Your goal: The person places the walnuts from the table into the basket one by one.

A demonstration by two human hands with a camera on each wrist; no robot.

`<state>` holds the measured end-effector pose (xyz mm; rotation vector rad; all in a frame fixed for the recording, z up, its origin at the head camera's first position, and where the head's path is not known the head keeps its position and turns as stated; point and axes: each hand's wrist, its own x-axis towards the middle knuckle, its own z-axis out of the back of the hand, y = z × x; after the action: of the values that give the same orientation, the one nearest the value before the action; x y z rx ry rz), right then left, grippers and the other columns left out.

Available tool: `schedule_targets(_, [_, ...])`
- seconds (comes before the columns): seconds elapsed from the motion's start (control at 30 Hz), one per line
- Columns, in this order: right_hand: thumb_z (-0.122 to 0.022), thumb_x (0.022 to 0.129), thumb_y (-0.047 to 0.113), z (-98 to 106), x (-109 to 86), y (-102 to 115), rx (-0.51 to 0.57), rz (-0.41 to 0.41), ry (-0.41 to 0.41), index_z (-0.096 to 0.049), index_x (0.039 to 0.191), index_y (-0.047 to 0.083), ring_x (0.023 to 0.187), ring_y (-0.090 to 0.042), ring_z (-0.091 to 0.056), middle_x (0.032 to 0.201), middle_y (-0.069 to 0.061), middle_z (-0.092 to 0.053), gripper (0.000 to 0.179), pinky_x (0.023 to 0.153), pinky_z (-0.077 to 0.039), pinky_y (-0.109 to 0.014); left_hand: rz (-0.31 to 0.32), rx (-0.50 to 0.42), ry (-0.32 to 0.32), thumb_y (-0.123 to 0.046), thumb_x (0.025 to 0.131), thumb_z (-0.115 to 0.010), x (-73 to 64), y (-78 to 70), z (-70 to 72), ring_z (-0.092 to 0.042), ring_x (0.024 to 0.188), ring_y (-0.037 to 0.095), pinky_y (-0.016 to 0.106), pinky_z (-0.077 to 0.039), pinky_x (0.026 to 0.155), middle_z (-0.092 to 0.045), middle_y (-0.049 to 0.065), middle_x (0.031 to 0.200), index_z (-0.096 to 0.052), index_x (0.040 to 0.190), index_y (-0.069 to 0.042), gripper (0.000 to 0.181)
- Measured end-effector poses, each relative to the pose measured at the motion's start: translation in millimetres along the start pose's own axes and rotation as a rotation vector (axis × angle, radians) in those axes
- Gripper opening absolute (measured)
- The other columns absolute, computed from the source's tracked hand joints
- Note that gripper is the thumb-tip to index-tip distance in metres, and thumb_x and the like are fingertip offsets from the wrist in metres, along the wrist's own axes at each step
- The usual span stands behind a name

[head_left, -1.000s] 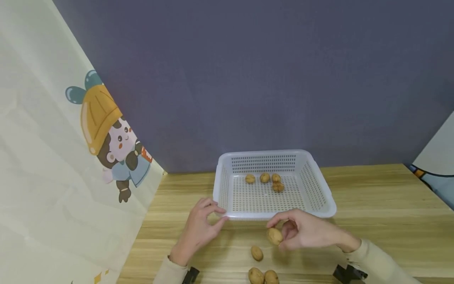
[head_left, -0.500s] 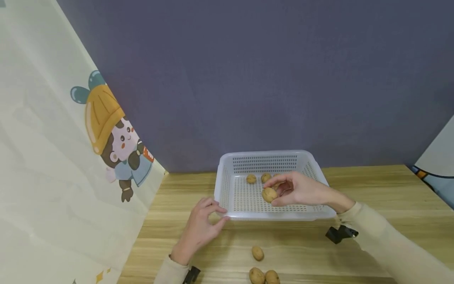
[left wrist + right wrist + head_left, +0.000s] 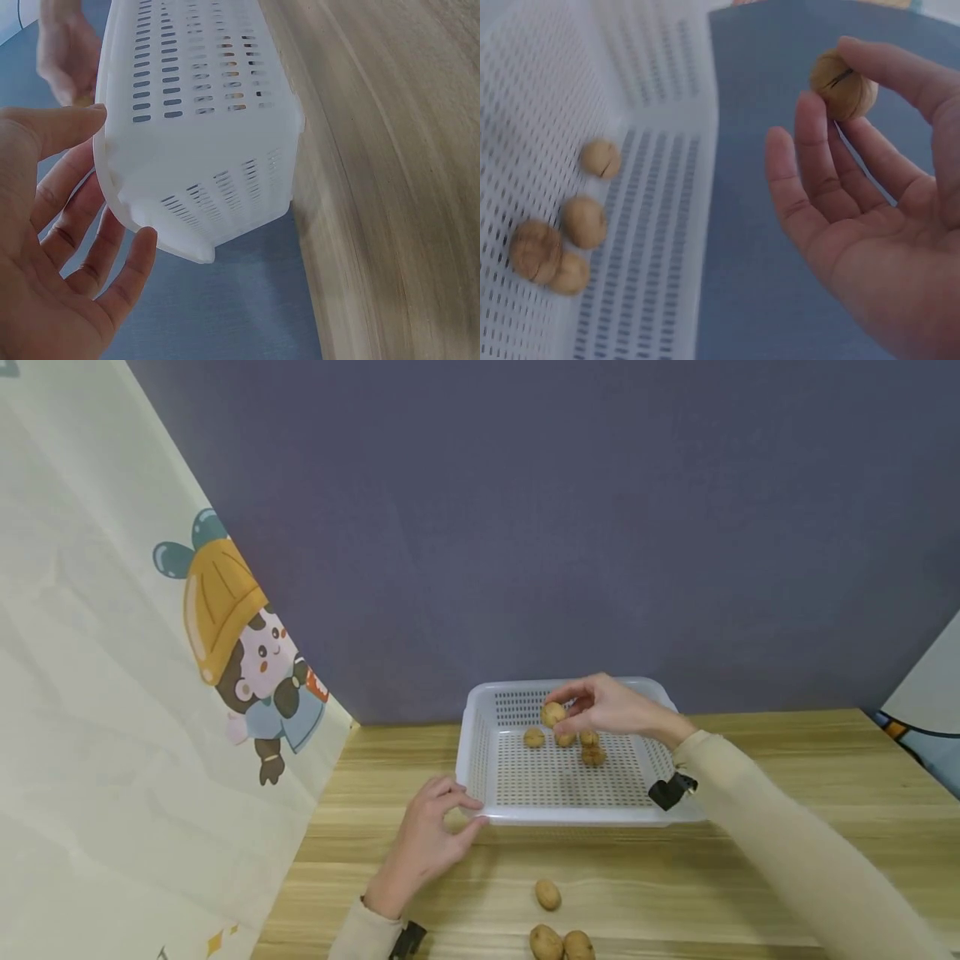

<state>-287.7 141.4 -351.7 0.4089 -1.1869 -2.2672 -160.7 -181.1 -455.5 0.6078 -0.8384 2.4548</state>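
Observation:
A white perforated plastic basket [image 3: 558, 816] stands on the wooden table, with several walnuts [image 3: 533, 738] on its floor. My left hand [image 3: 431, 839] holds the basket's near left corner, thumb and fingers on either side of the rim; the left wrist view shows its thumb [image 3: 67, 126] against the rim and other fingers partly behind it. Over the rear part of the basket, my right hand [image 3: 607, 706] pinches one walnut [image 3: 553, 714] between thumb and fingertips. The right wrist view shows this held walnut [image 3: 843, 85] with a dark seam, clear of the basket.
Several more walnuts [image 3: 547, 895] lie on the table [image 3: 660, 902] in front of the basket. A dark blue-grey panel [image 3: 540, 527] rises right behind the basket. At left hangs a pale sheet [image 3: 82, 693] with a cartoon figure.
My right hand has carried the walnut from in front of the basket, up over its near rim, to above its rear part. The left hand has stayed at the corner.

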Motion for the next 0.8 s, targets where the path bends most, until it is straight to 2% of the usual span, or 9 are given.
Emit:
schedule_targets(0.17, [-0.080,0.093,0.029,1,21.6,-18,-0.050,-0.043,-0.043,-0.064,0.144,0.009,0.123,-0.029,-0.068,0.142,-0.013,-0.068,0.057,0.104,-0.058,-0.051,0.009,0.006,-0.001,-0.018,0.078,-0.094,1.7,-0.5,1.0,-0.066,0.104,0.014,0.036,-0.060,0.095,-0.072,-0.007,0.098,-0.082,0.094,-0.015,0.021])
schedule_targets(0.4, [-0.082,0.091,0.030,-7,50.0,-48,-0.014,-0.099,-0.042,-0.065,0.139,0.007,0.120,-0.028,-0.063,0.131,-0.013,-0.068,0.055,0.102,-0.055,-0.045,0.027,0.010,-0.014,-0.017,0.076,-0.095,2.7,0.7,2.2,-0.066,0.105,0.015,0.038,-0.061,0.097,-0.072,-0.007,0.099,-0.082,0.093,-0.015,0.022])
schedule_targets(0.53, [-0.083,0.090,0.029,-17,52.8,-72,-0.012,-0.140,-0.040,-0.067,0.136,0.005,0.119,-0.027,-0.063,0.129,-0.013,-0.069,0.054,0.103,-0.054,-0.043,0.021,0.010,-0.002,-0.019,0.077,-0.094,2.7,0.0,-0.7,-0.066,0.105,0.012,0.036,-0.060,0.096,-0.072,-0.008,0.098,-0.082,0.094,-0.017,0.021])
schedule_targets(0.67, [-0.084,0.090,0.023,-27,50.0,-88,0.018,-0.191,0.003,-0.068,0.131,0.004,0.105,-0.024,-0.069,0.124,-0.013,-0.071,0.049,0.090,-0.061,-0.037,0.025,0.004,0.021,-0.019,0.077,-0.094,0.4,-2.0,-2.4,-0.065,0.105,0.010,0.036,-0.061,0.096,-0.071,-0.010,0.099,-0.081,0.093,-0.018,0.021])
schedule_targets(0.8, [-0.086,0.088,0.021,-34,52.2,-92,0.019,-0.216,0.023,-0.069,0.128,0.004,0.091,-0.024,-0.070,0.120,-0.013,-0.071,0.047,0.078,-0.063,-0.036,0.040,0.002,0.009,-0.018,0.076,-0.094,-0.2,-3.2,-1.3,-0.065,0.105,0.010,0.036,-0.060,0.095,-0.071,-0.010,0.099,-0.081,0.093,-0.018,0.021])
